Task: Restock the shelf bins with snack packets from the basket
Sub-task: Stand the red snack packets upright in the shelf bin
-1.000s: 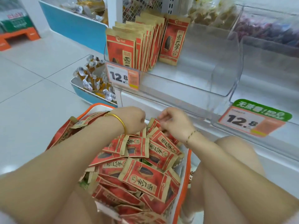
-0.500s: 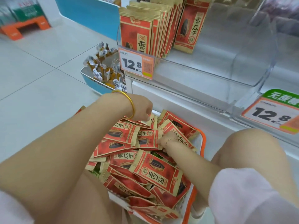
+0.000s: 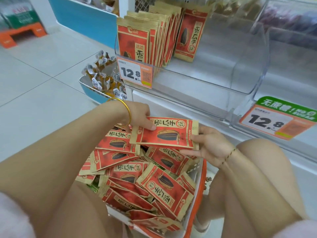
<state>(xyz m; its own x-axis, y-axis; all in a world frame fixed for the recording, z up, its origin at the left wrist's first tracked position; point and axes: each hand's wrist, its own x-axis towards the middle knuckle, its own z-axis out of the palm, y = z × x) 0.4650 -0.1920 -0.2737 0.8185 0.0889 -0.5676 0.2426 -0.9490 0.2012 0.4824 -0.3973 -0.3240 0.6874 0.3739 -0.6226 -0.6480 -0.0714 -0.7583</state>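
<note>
One snack packet [image 3: 164, 133] is held flat just above the basket [image 3: 202, 189]: left hand [image 3: 139, 115] pinches one end, right hand [image 3: 211, 145] grips the other. Pick looks complete. Next: stand it upright in the clear bin [image 3: 243, 69] beside the stocked row [image 3: 154, 36].

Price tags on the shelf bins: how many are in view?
2. One price tag is on the front of the bin holding upright packets; the second tag, green-topped, is on the next bin to the right. More may be out of frame.
</note>
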